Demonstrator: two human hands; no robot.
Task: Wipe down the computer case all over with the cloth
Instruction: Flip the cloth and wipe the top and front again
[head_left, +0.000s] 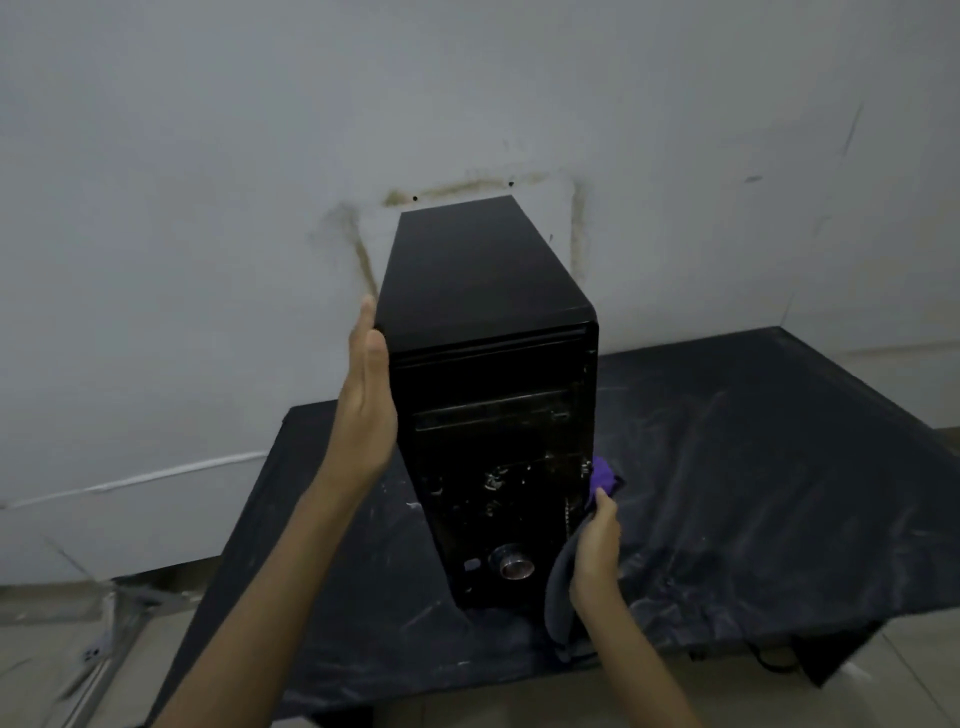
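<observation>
The left hand (366, 395) lies flat, fingers straight, against the left side of the tall black computer case (493, 374). The right hand (597, 545) grips a purple-and-grey cloth (602, 475) at the case's lower right front edge. The case stands upright on a bench (753, 467) draped in black sheeting.

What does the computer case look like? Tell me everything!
The computer case is a tall black tower standing upright on the dark-covered table, glossy front facing the camera, with a drive slot and a round silvery button. The left hand lies flat on its left side; the right hand holds a cloth against its front right edge.
</observation>
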